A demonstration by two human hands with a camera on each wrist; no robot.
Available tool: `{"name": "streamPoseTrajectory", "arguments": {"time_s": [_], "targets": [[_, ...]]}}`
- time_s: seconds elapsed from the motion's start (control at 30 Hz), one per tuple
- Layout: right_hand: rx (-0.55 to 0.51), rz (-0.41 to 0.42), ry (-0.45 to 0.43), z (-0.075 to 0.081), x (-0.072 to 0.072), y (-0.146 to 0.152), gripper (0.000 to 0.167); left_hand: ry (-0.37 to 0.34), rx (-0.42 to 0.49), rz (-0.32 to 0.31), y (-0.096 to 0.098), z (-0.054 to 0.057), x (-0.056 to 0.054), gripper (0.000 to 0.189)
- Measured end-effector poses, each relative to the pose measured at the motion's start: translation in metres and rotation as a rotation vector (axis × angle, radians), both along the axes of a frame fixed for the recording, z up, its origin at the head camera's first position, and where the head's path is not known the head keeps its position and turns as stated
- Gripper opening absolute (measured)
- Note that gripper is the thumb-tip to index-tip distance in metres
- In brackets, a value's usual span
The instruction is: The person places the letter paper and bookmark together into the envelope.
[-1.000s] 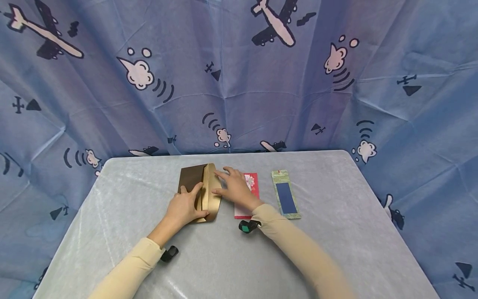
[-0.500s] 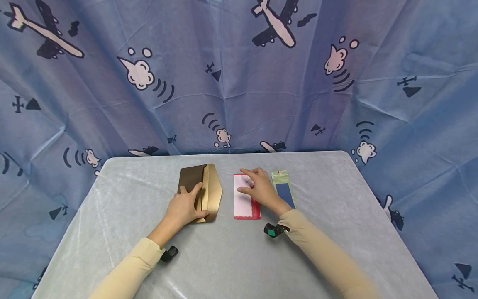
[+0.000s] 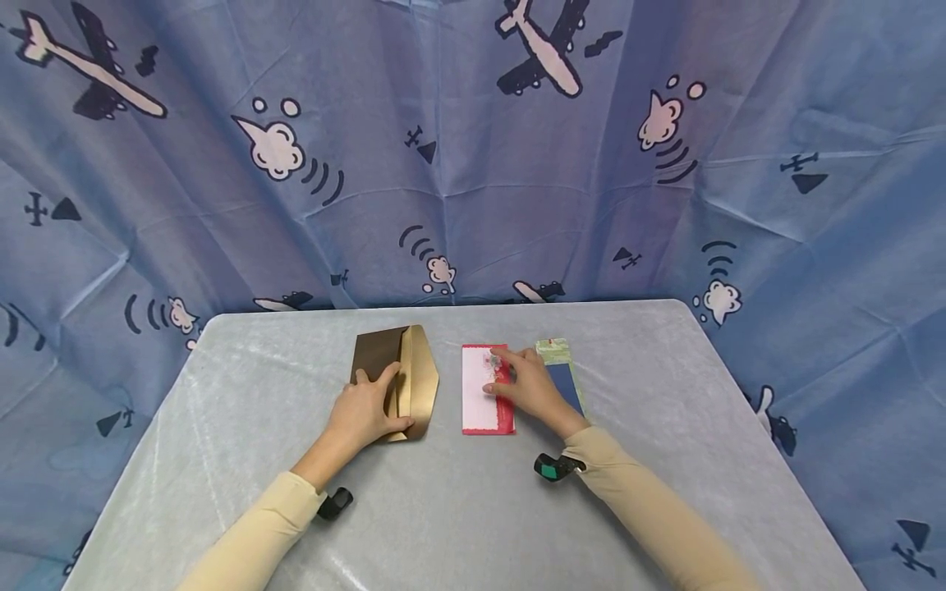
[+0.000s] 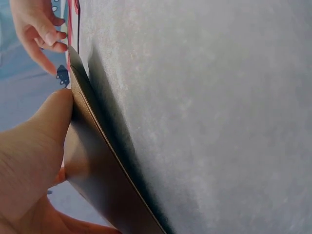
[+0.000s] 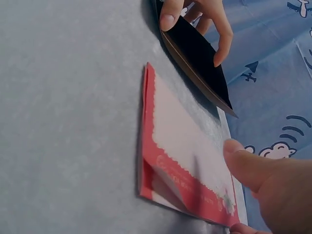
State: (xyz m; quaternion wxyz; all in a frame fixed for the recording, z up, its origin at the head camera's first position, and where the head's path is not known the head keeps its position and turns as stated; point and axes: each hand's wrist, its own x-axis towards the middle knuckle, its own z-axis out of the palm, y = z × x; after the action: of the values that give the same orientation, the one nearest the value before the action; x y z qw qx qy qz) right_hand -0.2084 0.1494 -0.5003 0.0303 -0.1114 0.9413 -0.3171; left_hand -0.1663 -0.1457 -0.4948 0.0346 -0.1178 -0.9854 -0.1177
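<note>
A brown envelope with a gold inside (image 3: 423,386) lies left of the middle, its gold flap folded out to the right. My left hand (image 3: 360,412) holds it across the mouth, thumb near the front edge and index finger farther back. In the left wrist view the thumb lies along the edge of the envelope (image 4: 92,151). My right hand (image 3: 538,392) hovers over the right side of a red and white flowered card (image 3: 479,406), thumb and index finger apart. One corner flap of the card (image 5: 183,141) curls up in the right wrist view.
A slim green piece with a blue panel (image 3: 563,382) lies just right of the card, partly hidden under my right hand and wrist. A pale grey cloth covers the table (image 3: 443,517). Behind it hangs a blue curtain (image 3: 384,205) with printed planes.
My right hand has moved from the envelope's flap rightward to over the card, uncovering the card's white left part. My left hand has kept its place on the envelope.
</note>
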Motion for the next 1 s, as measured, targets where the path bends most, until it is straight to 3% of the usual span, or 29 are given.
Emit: {"name": "streamPoseTrajectory", "arguments": {"time_s": [0.43, 1.0], "targets": [[0.08, 0.001, 0.033, -0.0097, 0.0039, -0.004, 0.079, 0.011, -0.011, 0.004, -0.0012, -0.0022, 0.0012, 0.097], [0.051, -0.022, -0.067, -0.0101, -0.0011, -0.0036, 0.076, -0.008, -0.02, 0.01, -0.0004, -0.0009, -0.0003, 0.097]]}}
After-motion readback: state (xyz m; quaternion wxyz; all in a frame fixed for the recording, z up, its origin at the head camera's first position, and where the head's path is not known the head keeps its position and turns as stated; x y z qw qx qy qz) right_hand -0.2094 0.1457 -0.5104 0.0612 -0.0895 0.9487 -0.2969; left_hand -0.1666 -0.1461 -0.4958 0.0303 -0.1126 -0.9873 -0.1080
